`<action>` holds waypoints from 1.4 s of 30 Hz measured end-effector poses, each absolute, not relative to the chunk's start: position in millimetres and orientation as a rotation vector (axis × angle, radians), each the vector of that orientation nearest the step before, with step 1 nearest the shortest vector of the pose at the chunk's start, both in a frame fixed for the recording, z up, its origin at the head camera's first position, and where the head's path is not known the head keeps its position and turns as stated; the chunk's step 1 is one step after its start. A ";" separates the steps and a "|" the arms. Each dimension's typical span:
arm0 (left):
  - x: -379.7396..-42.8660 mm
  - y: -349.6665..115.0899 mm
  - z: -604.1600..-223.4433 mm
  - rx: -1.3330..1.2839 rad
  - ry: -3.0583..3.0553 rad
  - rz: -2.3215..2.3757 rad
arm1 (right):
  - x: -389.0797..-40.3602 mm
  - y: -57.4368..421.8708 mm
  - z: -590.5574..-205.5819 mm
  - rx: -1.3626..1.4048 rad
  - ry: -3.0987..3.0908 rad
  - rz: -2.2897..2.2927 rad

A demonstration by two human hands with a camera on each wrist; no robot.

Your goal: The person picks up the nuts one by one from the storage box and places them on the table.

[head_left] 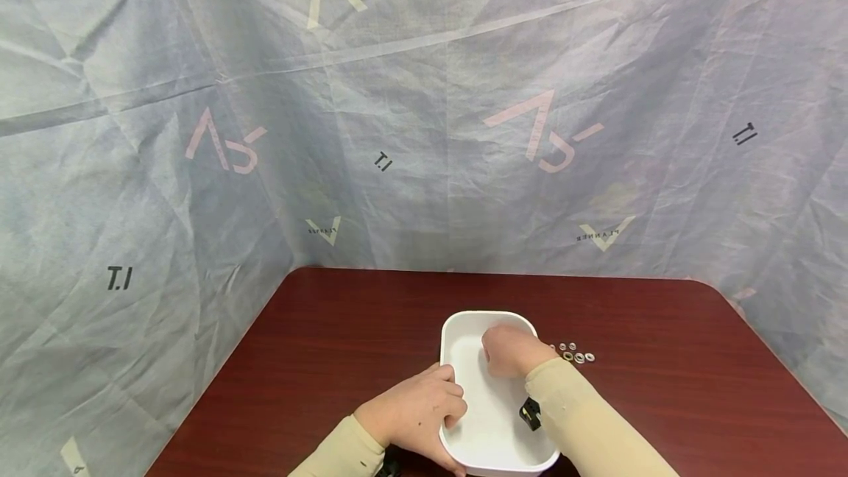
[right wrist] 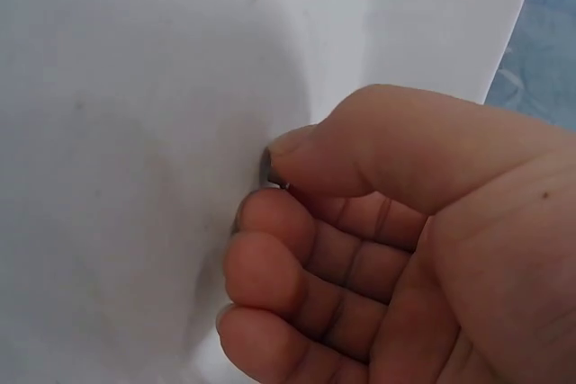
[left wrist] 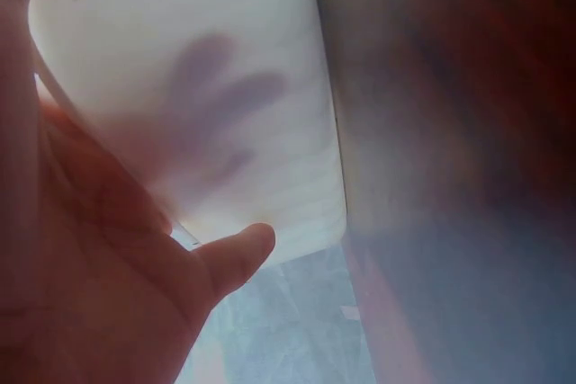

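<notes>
A white oblong tub [head_left: 472, 352] with rounded corners stands on the table. My left hand [head_left: 420, 405] grips its left side, fingers curled over the rim and thumb outside; in the left wrist view, dark finger shapes show through the tub wall [left wrist: 261, 24]. Inside the tub is my right hand [head_left: 511, 352], its fingers curled. The right wrist view shows thumb and index finger pinching a small metal piece [right wrist: 274, 174] close to the white surface. Most of that piece is hidden by the fingertips, so its shape cannot be told.
Several small metal rings [head_left: 579, 358] lie on the dark red table [head_left: 358, 330], just right of the tub and partly behind the right forearm. Grey printed fabric [head_left: 424, 190] hangs behind the table and along its sides. A black device [head_left: 530, 414] sits at the right wrist.
</notes>
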State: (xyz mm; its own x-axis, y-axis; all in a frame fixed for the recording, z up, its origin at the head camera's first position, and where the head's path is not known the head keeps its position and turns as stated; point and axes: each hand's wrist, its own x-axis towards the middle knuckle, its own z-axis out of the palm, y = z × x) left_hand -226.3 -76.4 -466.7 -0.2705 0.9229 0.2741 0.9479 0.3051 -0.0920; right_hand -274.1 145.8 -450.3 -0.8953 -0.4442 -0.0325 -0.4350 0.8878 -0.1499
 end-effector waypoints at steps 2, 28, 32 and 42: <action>-226.7 -76.6 -467.0 -1.700 -2.316 -0.130 | -274.0 145.2 -449.4 -0.689 2.983 -0.206; -226.7 -75.1 -468.3 -1.693 -2.343 -0.096 | -263.4 165.9 -412.4 -0.607 3.045 -0.522; -226.5 -74.7 -466.8 -1.700 -2.330 -0.100 | -259.1 177.5 -400.9 -0.568 3.045 -0.590; -226.3 -75.3 -466.9 -1.701 -2.333 -0.123 | -252.4 225.0 -392.9 -0.454 3.049 -0.732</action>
